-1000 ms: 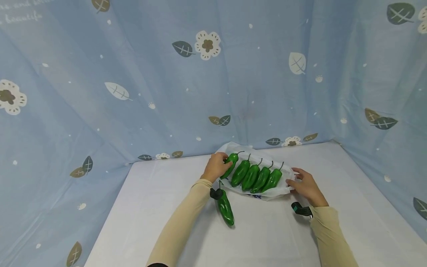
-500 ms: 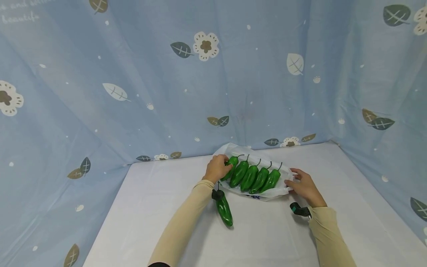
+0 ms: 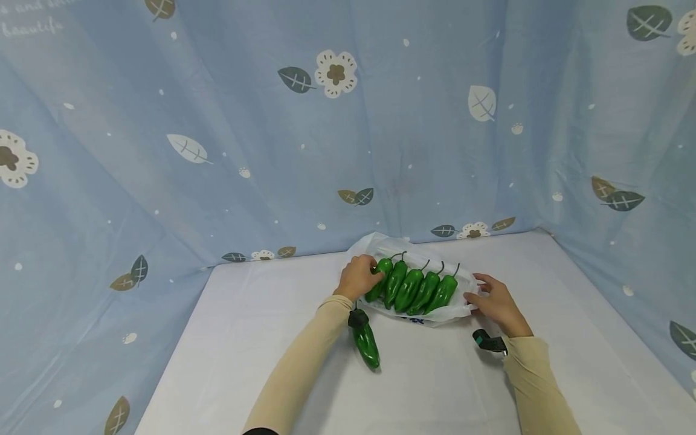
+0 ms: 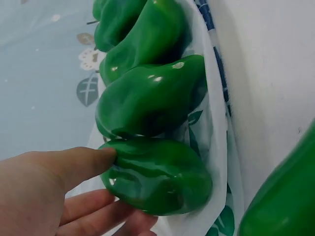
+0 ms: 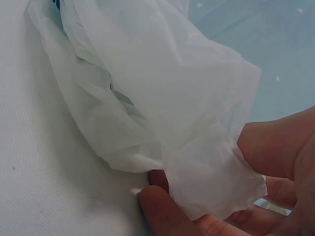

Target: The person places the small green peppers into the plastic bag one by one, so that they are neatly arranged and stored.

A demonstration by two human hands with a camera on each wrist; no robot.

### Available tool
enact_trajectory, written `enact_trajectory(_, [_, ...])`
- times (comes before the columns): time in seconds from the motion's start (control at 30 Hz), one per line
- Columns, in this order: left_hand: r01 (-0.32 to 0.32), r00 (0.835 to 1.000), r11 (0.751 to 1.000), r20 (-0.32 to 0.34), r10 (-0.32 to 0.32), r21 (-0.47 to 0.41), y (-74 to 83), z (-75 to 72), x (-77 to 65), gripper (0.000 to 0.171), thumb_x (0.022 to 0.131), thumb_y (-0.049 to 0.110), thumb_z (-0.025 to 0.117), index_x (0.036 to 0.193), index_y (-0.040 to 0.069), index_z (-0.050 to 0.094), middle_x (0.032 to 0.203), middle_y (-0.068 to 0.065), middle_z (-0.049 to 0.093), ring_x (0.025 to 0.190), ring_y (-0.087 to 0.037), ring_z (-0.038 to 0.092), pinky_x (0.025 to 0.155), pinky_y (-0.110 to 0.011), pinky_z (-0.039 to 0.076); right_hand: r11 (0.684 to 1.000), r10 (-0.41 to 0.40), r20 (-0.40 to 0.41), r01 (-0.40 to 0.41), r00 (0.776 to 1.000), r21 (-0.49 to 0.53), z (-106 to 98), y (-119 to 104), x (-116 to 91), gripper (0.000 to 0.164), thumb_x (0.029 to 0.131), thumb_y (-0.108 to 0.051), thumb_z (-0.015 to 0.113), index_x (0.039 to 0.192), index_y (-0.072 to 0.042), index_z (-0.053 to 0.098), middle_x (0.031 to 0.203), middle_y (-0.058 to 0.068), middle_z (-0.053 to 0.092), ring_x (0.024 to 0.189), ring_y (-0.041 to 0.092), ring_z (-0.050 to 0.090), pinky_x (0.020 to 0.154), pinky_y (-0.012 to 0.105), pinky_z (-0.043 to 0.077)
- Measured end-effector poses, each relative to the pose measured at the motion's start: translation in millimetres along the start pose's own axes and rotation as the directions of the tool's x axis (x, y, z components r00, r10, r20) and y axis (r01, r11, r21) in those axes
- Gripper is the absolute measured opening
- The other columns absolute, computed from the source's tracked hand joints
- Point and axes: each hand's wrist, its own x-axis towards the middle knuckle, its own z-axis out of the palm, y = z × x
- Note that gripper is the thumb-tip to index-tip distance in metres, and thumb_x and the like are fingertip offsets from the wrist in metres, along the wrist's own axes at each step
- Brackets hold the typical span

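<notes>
Several glossy green peppers with long stems lie side by side in a row on a white plastic bag [image 3: 377,243]. With thumb and fingers, my left hand [image 3: 357,278] grips the leftmost green pepper [image 4: 157,177], which lies close against its neighbour [image 4: 152,98]. At the bag's right end, my right hand [image 3: 497,305] holds the gathered plastic [image 5: 206,162] between thumb and fingers. One more green pepper [image 3: 366,345] lies apart on the table in front of the bag, near my left wrist; the wrist camera covers its top in the head view.
The white-covered table [image 3: 435,386] runs back to a blue curtain [image 3: 244,121] printed with leaves and flowers. A dark wrist camera [image 3: 487,341] on the right wrist sits low over the table, in front of the bag.
My left hand has moved slightly right with the leftmost pepper, bringing it up against the second, which now stands straighter in the row. The right hand stays at the bag's end.
</notes>
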Motion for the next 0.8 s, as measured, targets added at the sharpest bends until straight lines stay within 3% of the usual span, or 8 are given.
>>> enact_trajectory(0.23, [-0.008, 1.0, 1.0, 0.004, 0.008, 0.004, 1.9, 1.9, -1.7, 0.032, 0.095, 0.025, 0.076, 0.117, 0.002, 0.075, 0.106, -0.013, 0.078, 0.081, -0.022, 0.072, 0.07, -0.038, 0.06, 1.0, 0.011, 0.005, -0.011, 1.0, 0.005, -0.4, -1.5, -0.3, 0.071, 0.101, -0.017, 0.062, 0.158, 0.008, 0.027, 0.151, 0.045, 0.035, 0.127, 0.051, 0.058, 0.092, 0.047, 0.061])
enact_trajectory(0.4, [-0.007, 1.0, 0.999, 0.002, 0.007, 0.039, 3.0, 3.0, -1.9, 0.034, 0.094, 0.026, 0.078, 0.118, 0.002, 0.075, 0.108, -0.013, 0.078, 0.085, -0.025, 0.074, 0.073, -0.04, 0.061, 1.0, -0.004, 0.003, 0.004, 1.0, 0.015, 0.3, 2.4, 1.1, 0.071, 0.101, -0.017, 0.062, 0.158, 0.008, 0.028, 0.152, 0.046, 0.034, 0.117, 0.046, 0.066, 0.091, 0.046, 0.061])
enact_trajectory(0.47, [-0.005, 1.0, 0.999, 0.004, 0.005, 0.05, 2.8, 3.8, -1.6, 0.034, 0.094, 0.027, 0.078, 0.119, 0.003, 0.075, 0.109, -0.013, 0.078, 0.084, -0.025, 0.075, 0.073, -0.04, 0.061, 1.0, -0.007, 0.005, 0.007, 1.0, 0.029, 0.4, 3.7, 1.4, 0.071, 0.101, -0.016, 0.062, 0.158, 0.009, 0.027, 0.152, 0.046, 0.033, 0.112, 0.043, 0.069, 0.085, 0.041, 0.063])
enact_trajectory(0.8, [-0.022, 1.0, 0.998, 0.021, 0.021, 0.063, 2.0, 6.8, 0.3, 0.035, 0.095, 0.026, 0.077, 0.119, 0.002, 0.074, 0.111, -0.014, 0.078, 0.072, -0.02, 0.071, 0.066, -0.036, 0.06, 1.0, 0.007, 0.008, -0.007, 1.0, 0.027, 0.1, 4.9, 2.7, 0.072, 0.1, -0.017, 0.063, 0.158, 0.008, 0.027, 0.152, 0.045, 0.034, 0.113, 0.042, 0.068, 0.085, 0.04, 0.063])
